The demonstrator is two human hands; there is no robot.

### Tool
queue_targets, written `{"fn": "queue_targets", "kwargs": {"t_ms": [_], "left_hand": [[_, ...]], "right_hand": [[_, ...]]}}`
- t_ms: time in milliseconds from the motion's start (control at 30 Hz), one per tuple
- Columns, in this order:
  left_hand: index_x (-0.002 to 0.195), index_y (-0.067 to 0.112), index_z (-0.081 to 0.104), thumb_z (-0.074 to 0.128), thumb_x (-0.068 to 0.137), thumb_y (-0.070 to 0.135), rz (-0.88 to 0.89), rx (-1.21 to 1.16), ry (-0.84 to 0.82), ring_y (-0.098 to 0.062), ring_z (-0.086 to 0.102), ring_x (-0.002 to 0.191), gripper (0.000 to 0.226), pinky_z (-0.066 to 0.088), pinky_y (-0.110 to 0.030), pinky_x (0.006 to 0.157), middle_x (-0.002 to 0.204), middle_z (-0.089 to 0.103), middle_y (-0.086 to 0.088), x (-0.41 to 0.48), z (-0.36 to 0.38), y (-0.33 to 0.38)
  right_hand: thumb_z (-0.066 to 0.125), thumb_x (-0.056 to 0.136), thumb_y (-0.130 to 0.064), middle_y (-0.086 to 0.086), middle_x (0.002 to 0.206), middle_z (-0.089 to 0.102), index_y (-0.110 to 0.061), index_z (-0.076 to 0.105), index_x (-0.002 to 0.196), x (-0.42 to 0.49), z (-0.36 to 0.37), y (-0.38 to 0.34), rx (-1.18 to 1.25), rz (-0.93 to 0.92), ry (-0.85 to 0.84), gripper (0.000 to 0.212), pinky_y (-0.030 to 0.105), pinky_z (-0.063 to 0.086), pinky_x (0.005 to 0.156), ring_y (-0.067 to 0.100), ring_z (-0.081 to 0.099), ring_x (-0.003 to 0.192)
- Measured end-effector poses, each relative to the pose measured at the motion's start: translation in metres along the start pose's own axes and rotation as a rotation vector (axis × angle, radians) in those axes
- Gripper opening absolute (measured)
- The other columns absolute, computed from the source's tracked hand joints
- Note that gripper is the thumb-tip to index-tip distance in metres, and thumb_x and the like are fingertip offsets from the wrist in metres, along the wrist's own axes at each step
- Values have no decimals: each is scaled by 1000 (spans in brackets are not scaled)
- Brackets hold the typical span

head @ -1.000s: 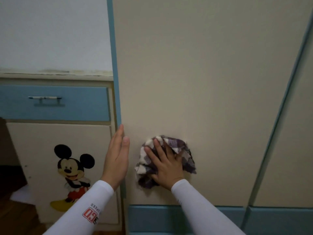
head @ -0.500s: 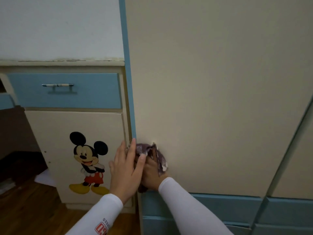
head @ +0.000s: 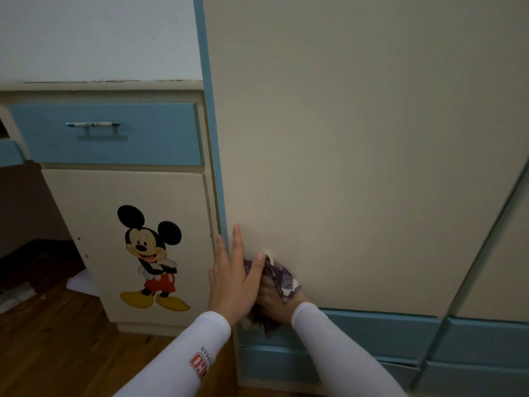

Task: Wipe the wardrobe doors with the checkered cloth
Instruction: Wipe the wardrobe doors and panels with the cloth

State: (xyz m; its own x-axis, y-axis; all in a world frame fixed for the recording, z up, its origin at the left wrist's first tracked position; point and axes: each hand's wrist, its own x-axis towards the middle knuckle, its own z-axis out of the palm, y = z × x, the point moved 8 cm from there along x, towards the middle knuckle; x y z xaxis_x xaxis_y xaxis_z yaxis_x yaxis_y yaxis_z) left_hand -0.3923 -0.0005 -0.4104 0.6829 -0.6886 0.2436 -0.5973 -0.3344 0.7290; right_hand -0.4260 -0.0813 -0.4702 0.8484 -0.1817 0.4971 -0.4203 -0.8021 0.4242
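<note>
The cloth (head: pixel 282 277) is held bunched in the right hand (head: pixel 276 303) at the door's (head: pixel 343 153) lower left corner. The left hand (head: pixel 232 282) is laid flat, fingers straight, on that edge. Much wiping is judged undone.

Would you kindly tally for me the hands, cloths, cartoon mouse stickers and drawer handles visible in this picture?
Hands: 2 (left hand, right hand)
Checkered cloth: 1
Mouse sticker: 1
Drawer handle: 1
Total: 5
</note>
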Motion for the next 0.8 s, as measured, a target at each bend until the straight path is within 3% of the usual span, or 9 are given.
{"fn": "queue_targets", "kwargs": {"t_ms": [67, 167, 233, 333, 433, 567, 667, 733, 800], "left_hand": [[142, 40, -14, 30, 91, 53, -17, -21, 15, -28, -2, 143, 68, 11, -52, 115, 156, -14, -6, 1, 3, -3], [141, 41, -15, 31, 91, 52, -47, -75, 11, -28, -4, 143, 69, 9, -49, 115, 155, -18, -7, 2, 14, -3], [142, 39, -16, 36, 91, 50, -66, -89, 29, -30, -4, 143, 74, 9, -44, 114, 154, -20, -11, 0, 22, 1], [143, 33, -16, 47, 90, 44, -109, -66, 85, -34, -1, 143, 83, 11, -41, 114, 153, -18, -16, -2, 25, 6], [145, 33, -11, 53, 87, 43, -136, -29, 153, -35, 4, 142, 87, 16, -42, 112, 155, -6, -15, -3, 22, 6], [146, 36, 2, 59, 84, 39, -143, -73, 215, -36, 14, 139, 85, 23, -46, 109, 152, 9, -13, -3, 20, 4], [146, 36, 6, 61, 83, 38, -120, -86, 241, -36, 18, 137, 84, 26, -48, 107, 149, 15, -13, -3, 17, 2], [146, 34, 6, 63, 81, 38, -111, -37, 248, -37, 19, 136, 86, 26, -48, 107, 149, 16, -15, -3, 16, -1], [146, 33, 6, 64, 80, 38, -111, -3, 253, -38, 19, 135, 88, 25, -48, 107, 148, 16, -17, -3, 17, -2]], "right_hand": [[76, 61, -51, -4, 135, 52, -26, 55, 128, -31, 43, 3, -7, -215, -297, 74, 46, -7, 116, 21, 39, 125], [50, 76, -37, 0, 158, 5, -25, 16, 148, -55, 48, 21, -25, -337, -262, 81, 49, -12, 114, 24, 25, 134], [45, 76, -30, -4, 158, -7, -28, 7, 149, -77, 49, 42, -44, -347, -196, 82, 53, -14, 113, 18, 32, 135], [43, 78, -28, -8, 158, -4, -31, 6, 149, -111, 50, 89, -69, -271, -170, 79, 61, -11, 110, 12, 35, 135], [37, 75, -29, -5, 158, -9, -29, 0, 149, -147, 42, 129, -62, -103, -115, 83, 75, 22, 92, 18, 11, 143], [35, 73, -26, -10, 157, -9, -34, -2, 148, -195, 38, 174, -88, 106, -130, 84, 76, 33, 70, 26, 35, 122], [60, 64, -26, -10, 157, -11, -36, 8, 147, -228, 40, 201, -72, 293, -178, 99, 78, 34, 68, 33, 39, 116], [86, 37, -25, -5, 157, -13, -27, 25, 139, -247, 52, 216, 61, 462, -261, 118, 76, 37, 67, 37, 37, 117], [81, 35, -29, 1, 157, -15, -21, 29, 134, -252, 54, 219, 125, 537, -271, 113, 74, 42, 67, 38, 34, 119]]}}
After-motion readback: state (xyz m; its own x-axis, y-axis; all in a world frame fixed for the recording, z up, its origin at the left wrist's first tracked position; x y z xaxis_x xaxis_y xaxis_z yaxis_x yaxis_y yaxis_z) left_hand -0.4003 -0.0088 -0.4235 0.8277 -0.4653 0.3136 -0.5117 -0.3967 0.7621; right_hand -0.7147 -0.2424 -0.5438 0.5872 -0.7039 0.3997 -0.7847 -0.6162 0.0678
